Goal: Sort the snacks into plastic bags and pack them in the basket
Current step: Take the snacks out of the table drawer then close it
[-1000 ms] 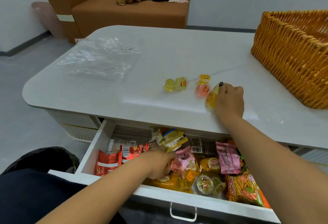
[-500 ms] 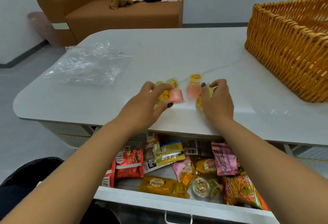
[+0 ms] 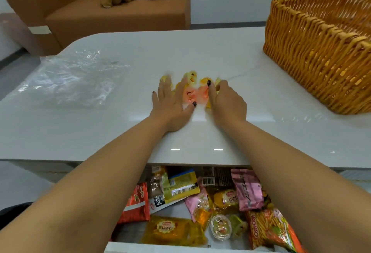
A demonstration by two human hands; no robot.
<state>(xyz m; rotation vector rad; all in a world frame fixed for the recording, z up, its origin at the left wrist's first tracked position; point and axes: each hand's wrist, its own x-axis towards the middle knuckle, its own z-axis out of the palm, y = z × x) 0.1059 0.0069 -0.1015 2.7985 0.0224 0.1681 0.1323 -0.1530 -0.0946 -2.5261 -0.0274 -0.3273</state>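
Observation:
Several small jelly cups (image 3: 190, 93), pink and yellow, lie bunched together on the white table (image 3: 200, 52). My left hand (image 3: 170, 105) lies flat on their left side, its straight fingers touching the yellow cups. On the right side of the cluster my right hand (image 3: 228, 102) curls its fingers round some cups, thumb stretched along the pink ones. Clear plastic bags (image 3: 68, 80) lie flat at the table's left. The woven basket (image 3: 321, 52) stands at the right rear. The open drawer (image 3: 152, 247) under the table edge holds several packaged snacks (image 3: 180, 188).
A brown sofa (image 3: 112, 16) with a plush toy and a black bag stands behind the table. My forearms reach over the drawer. A dark-clothed knee shows at the lower left.
My left hand came up out of the drawer with a pink jelly cup and set it among the others. Both hands now close in on the cluster from either side.

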